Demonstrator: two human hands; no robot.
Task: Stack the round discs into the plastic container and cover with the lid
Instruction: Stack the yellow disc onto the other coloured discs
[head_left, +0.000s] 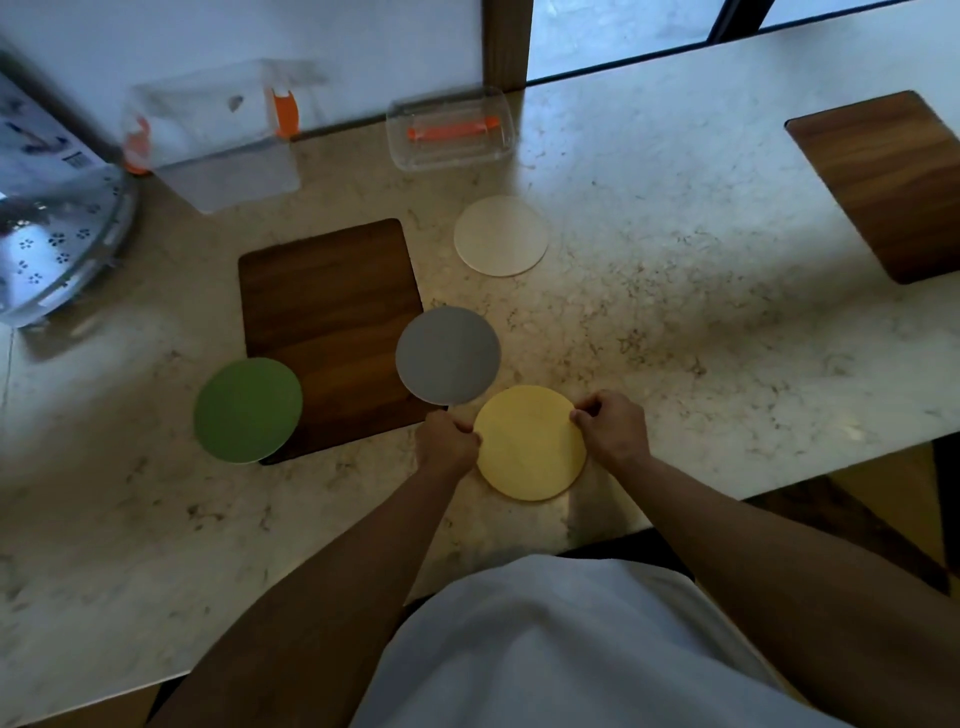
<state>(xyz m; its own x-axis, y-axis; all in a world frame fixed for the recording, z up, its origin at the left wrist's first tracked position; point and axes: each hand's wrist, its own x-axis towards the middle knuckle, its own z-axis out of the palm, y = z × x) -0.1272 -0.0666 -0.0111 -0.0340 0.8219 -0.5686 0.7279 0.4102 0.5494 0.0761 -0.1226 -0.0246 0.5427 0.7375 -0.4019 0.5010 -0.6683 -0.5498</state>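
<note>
A yellow disc (530, 447) lies on the marble counter near the front edge. My left hand (445, 444) pinches its left rim and my right hand (613, 427) pinches its right rim. A grey disc (448, 354) lies just beyond it, partly over the wooden board (322, 306). A green disc (248, 410) overlaps the board's front left corner. A white disc (501, 235) lies farther back. The clear plastic container (218, 135) with orange clips stands at the back left. Its clear lid (451, 130) with an orange clip lies at the back, to the container's right.
A perforated metal colander (57, 249) sits at the far left with a printed box (31, 140) behind it. A second wooden board (883, 182) lies at the right. The counter's front edge runs just below my hands, and a wall and window close the back.
</note>
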